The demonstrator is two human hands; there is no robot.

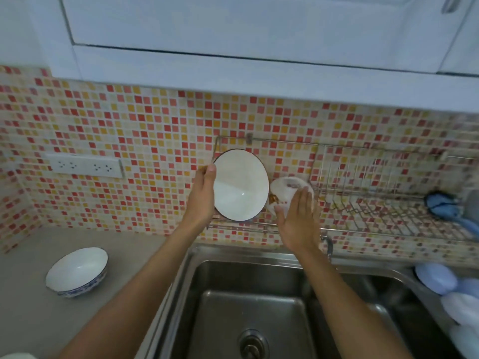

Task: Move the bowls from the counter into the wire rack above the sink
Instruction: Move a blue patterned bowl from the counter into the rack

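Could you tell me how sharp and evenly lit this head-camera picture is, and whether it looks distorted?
Head view: soft, even light, no hard shadows; a small glare spot in the held bowl; the right hand and the rack are blurred; wide-angle bending curves the cabinet edge and sink.

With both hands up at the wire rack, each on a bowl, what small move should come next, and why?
Probably the left hand should ease the dark-rimmed white bowl down on edge into the wire rack and let go: it is tilted at the rack's left end, beside the patterned bowl that the right hand steadies. One blue-patterned bowl waits on the counter.
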